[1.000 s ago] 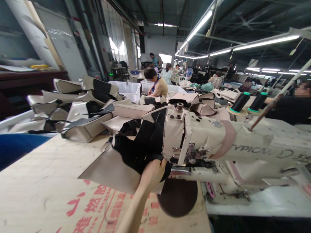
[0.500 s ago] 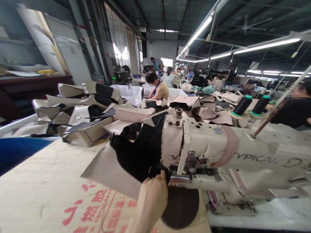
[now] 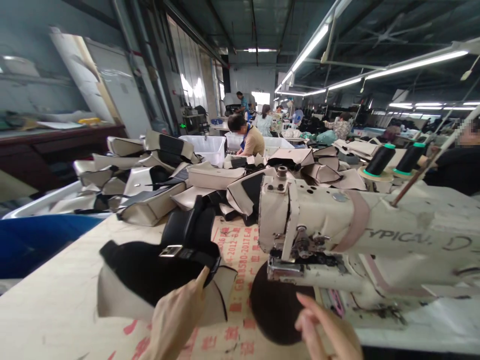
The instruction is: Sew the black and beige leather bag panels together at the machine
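Observation:
A beige and black bag piece [image 3: 150, 272] lies on the printed wooden board, its black side facing up. A black strap [image 3: 204, 257] with a silver buckle [image 3: 171, 251] crosses it. My left hand [image 3: 178, 307] is closed on the bag piece's near right edge, by the strap end. At the lower right, my right hand [image 3: 326, 325] has its fingers apart and holds nothing, over the edge of a dark round disc [image 3: 279, 310]. Just above it is the sewing machine [image 3: 318, 220], whose narrow arm [image 3: 285, 270] carries no material.
Behind the board [image 3: 48, 290] are heaped beige and black bag pieces [image 3: 150, 202]. A blue bin [image 3: 48, 240] stands at the left. Two black thread spools [image 3: 378, 160] stand behind the machine. Several people work farther back; one person [image 3: 453, 165] sits at the right.
My left hand has drawn the bag piece left and toward me, away from the machine's needle area. The buckle is now exposed, and my right hand has come into view at the lower right.

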The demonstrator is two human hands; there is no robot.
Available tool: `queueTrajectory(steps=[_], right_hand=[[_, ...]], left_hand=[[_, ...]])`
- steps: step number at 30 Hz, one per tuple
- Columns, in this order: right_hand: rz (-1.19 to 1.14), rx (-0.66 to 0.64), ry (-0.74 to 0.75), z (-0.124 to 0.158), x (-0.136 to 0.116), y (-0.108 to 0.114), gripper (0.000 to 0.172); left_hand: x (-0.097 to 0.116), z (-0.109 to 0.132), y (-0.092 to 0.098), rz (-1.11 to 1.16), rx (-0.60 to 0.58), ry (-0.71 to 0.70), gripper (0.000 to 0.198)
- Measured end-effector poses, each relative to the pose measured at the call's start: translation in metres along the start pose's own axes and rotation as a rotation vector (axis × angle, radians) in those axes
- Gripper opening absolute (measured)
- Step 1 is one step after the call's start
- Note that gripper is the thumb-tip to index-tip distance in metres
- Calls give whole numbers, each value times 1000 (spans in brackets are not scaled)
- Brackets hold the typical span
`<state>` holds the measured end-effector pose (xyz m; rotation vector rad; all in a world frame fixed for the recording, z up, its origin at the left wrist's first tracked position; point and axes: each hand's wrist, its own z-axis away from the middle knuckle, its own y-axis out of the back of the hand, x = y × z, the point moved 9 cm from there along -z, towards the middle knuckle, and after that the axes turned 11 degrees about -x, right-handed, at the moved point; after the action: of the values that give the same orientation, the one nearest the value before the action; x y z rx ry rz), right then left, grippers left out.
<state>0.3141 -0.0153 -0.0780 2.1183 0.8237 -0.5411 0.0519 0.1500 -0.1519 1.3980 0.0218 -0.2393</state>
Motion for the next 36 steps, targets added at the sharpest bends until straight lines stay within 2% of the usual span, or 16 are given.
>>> queueTrajectory(steps=[3, 6, 8, 11, 13, 15, 17, 18, 20, 22, 24, 26, 29, 31, 34, 36], right_hand=[[-262, -78, -78, -32, -20, -57, 47], [-367, 53, -186, -55, -23, -73, 38], [-279, 84, -164, -61, -23, -72, 25], [52, -82, 67, -60, -28, -69, 16], [208, -155, 185, -52, -26, -58, 17], [251, -79, 225, -42, -26, -37, 23], [220, 9, 267, -33, -37, -30, 28], [203, -4, 295, -30, -46, -38, 30], [199, -162, 324, -31, -62, -75, 37], [204, -347, 276, -39, -66, -117, 46], [148, -395, 193, -51, -58, -135, 42], [42, -275, 161, -64, -48, -123, 26], [-11, 48, 151, -71, -33, -82, 17], [15, 261, 86, -69, -25, -59, 12], [20, 438, -18, -65, -21, -50, 10], [24, 397, -22, -66, -24, -56, 10]], left_hand=[[4, 20, -13, 32, 24, 14, 51], [10, 29, -18, 53, 60, 13, 51], [17, 30, -15, 60, 93, 1, 50], [29, 25, -3, 79, 139, -36, 45], [27, 20, 5, 89, 148, -42, 42], [9, 17, 8, 88, 160, 3, 41], [-20, 19, 7, 65, 187, 64, 40], [-35, 23, 5, 40, 211, 82, 40], [-51, 37, 8, -25, 324, 36, 38], [-49, 58, 24, -80, 518, -87, 35], [-32, 82, 51, -101, 715, -229, 33], [-5, 95, 83, -91, 818, -350, 33], [38, 88, 128, -75, 781, -456, 33], [60, 72, 150, -93, 724, -460, 33], [77, 43, 154, -147, 581, -478, 34], [79, 33, 138, -160, 485, -558, 32]])
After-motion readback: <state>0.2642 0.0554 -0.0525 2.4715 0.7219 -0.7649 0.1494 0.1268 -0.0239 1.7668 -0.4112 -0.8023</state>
